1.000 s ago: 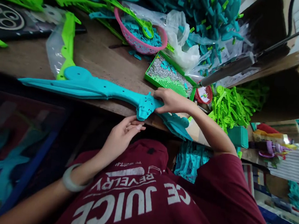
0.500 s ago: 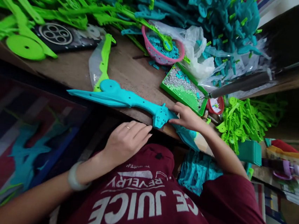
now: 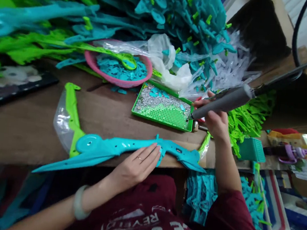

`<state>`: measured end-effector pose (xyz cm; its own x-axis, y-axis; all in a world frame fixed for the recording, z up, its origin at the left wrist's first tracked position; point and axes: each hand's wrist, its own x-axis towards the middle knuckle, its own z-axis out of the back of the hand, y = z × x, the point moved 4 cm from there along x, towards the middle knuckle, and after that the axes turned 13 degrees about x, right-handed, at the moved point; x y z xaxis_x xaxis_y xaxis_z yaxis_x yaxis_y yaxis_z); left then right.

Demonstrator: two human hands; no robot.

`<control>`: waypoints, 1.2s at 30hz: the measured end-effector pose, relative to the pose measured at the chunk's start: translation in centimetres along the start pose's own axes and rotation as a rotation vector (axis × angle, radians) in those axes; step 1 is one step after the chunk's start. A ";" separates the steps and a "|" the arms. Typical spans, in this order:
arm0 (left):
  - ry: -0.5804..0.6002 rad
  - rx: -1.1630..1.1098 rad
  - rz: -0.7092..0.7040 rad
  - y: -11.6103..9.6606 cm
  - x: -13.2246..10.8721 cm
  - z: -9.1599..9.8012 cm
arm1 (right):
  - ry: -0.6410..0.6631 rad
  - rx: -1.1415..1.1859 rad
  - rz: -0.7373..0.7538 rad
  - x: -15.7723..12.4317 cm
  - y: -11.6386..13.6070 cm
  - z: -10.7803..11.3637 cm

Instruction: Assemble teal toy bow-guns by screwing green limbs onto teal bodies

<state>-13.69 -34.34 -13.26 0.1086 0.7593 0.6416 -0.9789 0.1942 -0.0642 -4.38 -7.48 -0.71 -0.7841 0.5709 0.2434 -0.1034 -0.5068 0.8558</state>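
A long blue plastic piece lies along the table's front edge, with green arms at both ends and a clear film at the left one. My left hand rests on its middle, fingers stretched out flat. Over the right end of the green tray, my right hand is closed around the lower part of a grey electric screwdriver, whose tip points at the tray. The green tray holds many small silvery screws and a few blue bits.
Behind are a pink basket of blue bits, a white plastic bag and heaped blue parts. Green parts and a teal box stand right. A phone-like dark object lies left.
My right hand has left the blue piece and taken hold of the screwdriver. My left hand has moved onto the piece, which now lies straighter along the edge. The view has shifted closer.
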 end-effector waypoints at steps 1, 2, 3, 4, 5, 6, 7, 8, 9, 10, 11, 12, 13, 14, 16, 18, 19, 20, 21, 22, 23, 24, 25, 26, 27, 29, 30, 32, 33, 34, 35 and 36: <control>0.003 0.023 0.007 -0.2 0.2 -0.1 | 0.097 0.095 -0.017 1.1 0.1 -0.7; 0.010 0.041 0.016 -0.3 0.3 -0.2 | 0.161 0.176 -0.026 2.1 0.2 -1.5; 0.017 0.051 0.027 -0.4 0.3 -0.3 | 0.197 0.243 -0.035 3.0 0.3 -2.5; 0.020 0.059 0.036 -0.4 0.3 -0.4 | 0.212 0.309 -0.045 3.9 0.2 -3.8; 0.020 0.070 0.040 -0.5 0.3 -0.4 | 0.211 0.379 -0.056 4.6 0.1 -5.2; 0.017 0.085 0.036 -0.6 0.3 -0.3 | 0.198 0.452 -0.069 5.1 -0.2 -6.6; 0.019 0.103 0.028 -0.6 0.2 -0.3 | 0.175 0.526 -0.074 5.4 -0.7 -8.1; 0.020 0.120 0.022 -0.7 0.3 -0.2 | 0.151 0.594 -0.068 5.5 -1.2 -9.5; 0.018 0.134 0.018 -0.7 0.3 -0.1 | 0.132 0.651 -0.049 5.5 -1.6 -10.7; 0.013 0.144 0.015 -0.7 0.4 0.0 | 0.115 0.690 -0.023 5.4 -2.1 -11.6; 0.006 0.150 0.013 -0.7 0.4 0.1 | 0.093 0.714 0.005 5.1 -2.5 -12.3; -0.005 0.154 0.012 -0.7 0.5 0.2 | 0.067 0.729 0.031 4.9 -2.9 -12.6; -0.016 0.156 0.009 -0.7 0.5 0.2 | 0.038 0.738 0.047 4.6 -3.2 -12.7; -0.026 0.154 0.006 -0.6 0.5 0.2 | 0.007 0.739 0.050 4.4 -3.5 -12.7; -0.026 0.142 0.006 -0.5 0.6 0.1 | -0.046 0.736 0.038 4.0 -4.0 -12.2; -0.024 0.128 0.004 -0.4 0.5 0.0 | -0.063 0.742 0.031 3.7 -4.2 -11.9; -0.024 0.122 0.002 -0.3 0.5 0.0 | -0.067 0.745 0.027 3.6 -4.3 -11.8; -0.027 0.116 0.002 -0.3 0.5 0.0 | -0.071 0.746 0.022 3.5 -4.5 -11.8; -0.029 0.109 0.002 -0.3 0.5 0.1 | -0.075 0.745 0.015 3.5 -4.6 -11.8; -0.031 0.101 0.005 -0.3 0.5 0.1 | -0.078 0.739 0.005 3.4 -4.8 -11.9; -0.032 0.093 0.010 -0.3 0.5 0.1 | -0.080 0.732 -0.005 3.4 -4.9 -11.9; -0.034 0.086 0.015 -0.4 0.5 0.1 | -0.082 0.726 -0.009 3.4 -4.9 -12.0; -0.037 0.080 0.021 -0.4 0.5 0.1 | -0.082 0.721 -0.006 3.4 -4.9 -12.0; -0.039 0.073 0.028 -0.4 0.6 0.1 | -0.080 0.716 -0.001 3.4 -4.8 -12.0; -0.040 0.066 0.034 -0.3 0.6 0.1 | -0.078 0.709 0.003 3.4 -4.7 -12.0; -0.042 0.050 0.045 -0.3 0.7 0.1 | -0.078 0.695 0.011 3.3 -4.5 -12.0; -0.038 0.041 0.050 -0.2 0.7 0.1 | -0.079 0.692 0.018 3.3 -4.5 -12.0; -0.033 0.024 0.062 -0.1 0.8 0.2 | -0.084 0.700 0.035 3.4 -4.6 -12.1; -0.032 0.015 0.070 -0.1 0.8 0.2 | -0.082 0.710 0.050 3.6 -4.7 -12.2; -0.033 0.008 0.078 0.0 0.8 0.2 | -0.075 0.720 0.070 3.7 -4.7 -12.3; -0.039 0.007 0.087 0.0 0.8 0.3 | -0.069 0.728 0.090 3.8 -4.5 -12.3; -0.048 0.015 0.098 0.0 0.7 0.3 | -0.069 0.731 0.113 3.9 -4.1 -12.2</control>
<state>-13.69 -34.00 -12.54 0.0044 0.7432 0.6691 -0.9869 0.1113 -0.1171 -14.52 -11.08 -8.85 -0.7229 0.5926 0.3553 0.4279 -0.0197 0.9036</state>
